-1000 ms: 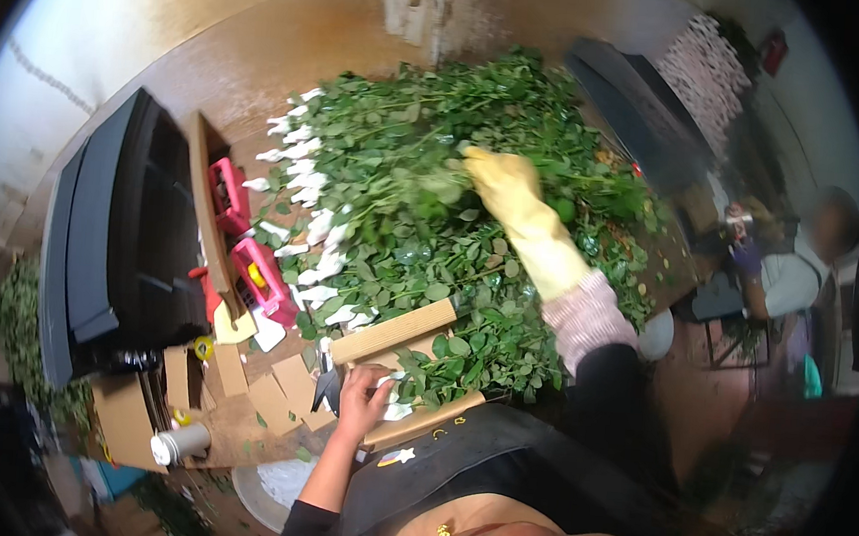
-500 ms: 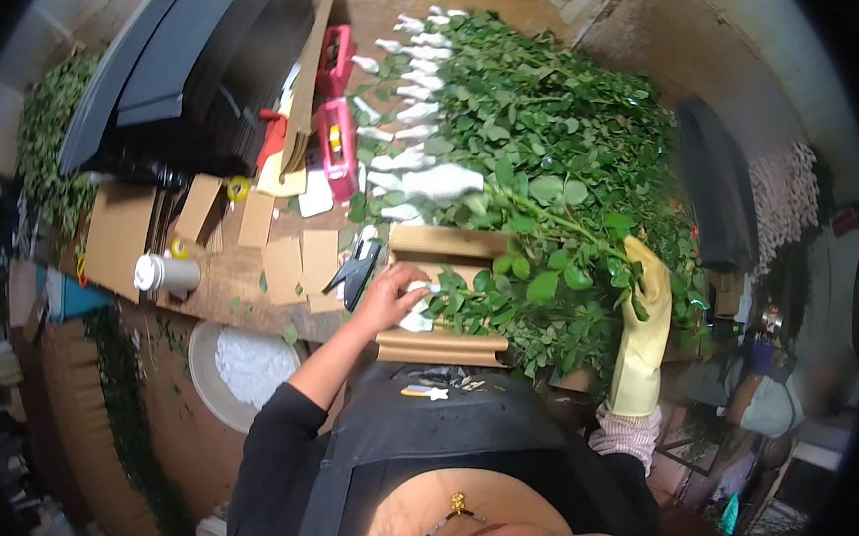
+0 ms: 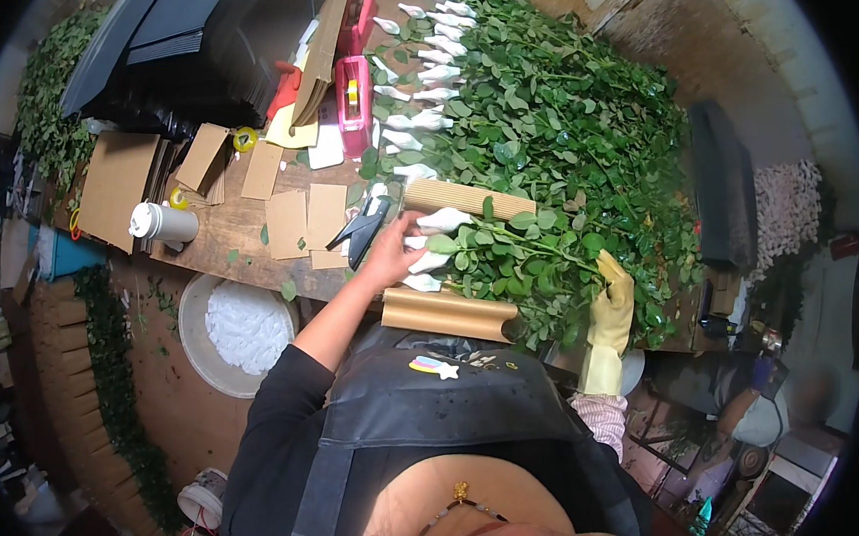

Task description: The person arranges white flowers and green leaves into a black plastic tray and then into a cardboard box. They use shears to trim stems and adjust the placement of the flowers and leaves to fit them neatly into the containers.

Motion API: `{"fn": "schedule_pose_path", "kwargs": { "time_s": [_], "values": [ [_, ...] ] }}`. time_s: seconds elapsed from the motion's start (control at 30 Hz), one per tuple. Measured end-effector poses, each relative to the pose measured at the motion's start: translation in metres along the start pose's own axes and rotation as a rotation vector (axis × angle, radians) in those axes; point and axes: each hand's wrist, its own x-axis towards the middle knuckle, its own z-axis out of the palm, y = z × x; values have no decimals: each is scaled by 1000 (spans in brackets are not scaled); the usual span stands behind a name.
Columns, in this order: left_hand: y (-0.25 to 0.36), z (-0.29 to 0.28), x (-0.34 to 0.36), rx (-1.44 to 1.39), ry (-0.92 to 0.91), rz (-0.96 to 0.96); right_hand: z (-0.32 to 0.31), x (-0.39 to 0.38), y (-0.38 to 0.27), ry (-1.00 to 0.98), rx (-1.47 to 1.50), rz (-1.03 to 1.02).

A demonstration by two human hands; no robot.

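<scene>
In front of me, several leafy rose stems (image 3: 520, 249) lie on corrugated cardboard, their buds in white sleeves. My bare left hand (image 3: 391, 255) is at the bud end, with thumb and fingers bent round a white-sleeved bud (image 3: 428, 262). Another sleeved bud (image 3: 446, 220) rests just beyond it. At the stems' right end, my right hand (image 3: 612, 291), in a pale yellow rubber glove, closes around a rose stem; leaves partly hide its fingertips. A rolled cardboard edge (image 3: 446, 314) lies on the near side, and a flat corrugated strip (image 3: 474, 199) on the far side.
A large pile of sleeved roses (image 3: 570, 109) fills the table's far right. Left of my hand lie a black stapler (image 3: 360, 231), cardboard pieces (image 3: 288, 223) and a white cup (image 3: 164, 223). Pink tape dispensers (image 3: 353, 103) stand farther back. A tub of white material (image 3: 246, 330) is below the table.
My right hand has come down and nearer, lowering a sleeved rose from above the pile onto the cardboard beside the others. My left hand's fingers have drawn in around the buds.
</scene>
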Motion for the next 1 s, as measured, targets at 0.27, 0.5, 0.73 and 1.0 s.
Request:
{"fn": "schedule_pose_path", "kwargs": {
  "time_s": [0.27, 0.5, 0.73, 1.0],
  "values": [
    [10, -1, 1, -78, -29, -62, -11, 6, 2, -22, 23, -81],
    [16, 0, 2, -68, -8, 6, 43, -9, 41, -128, 49, -231],
    [14, -3, 4, -58, -18, 17, 23, 32, 16, -664, -479, -105],
    [32, -7, 7, 107, -33, 91, 20, 89, -162, -917, 57, 178]
  ]
}}
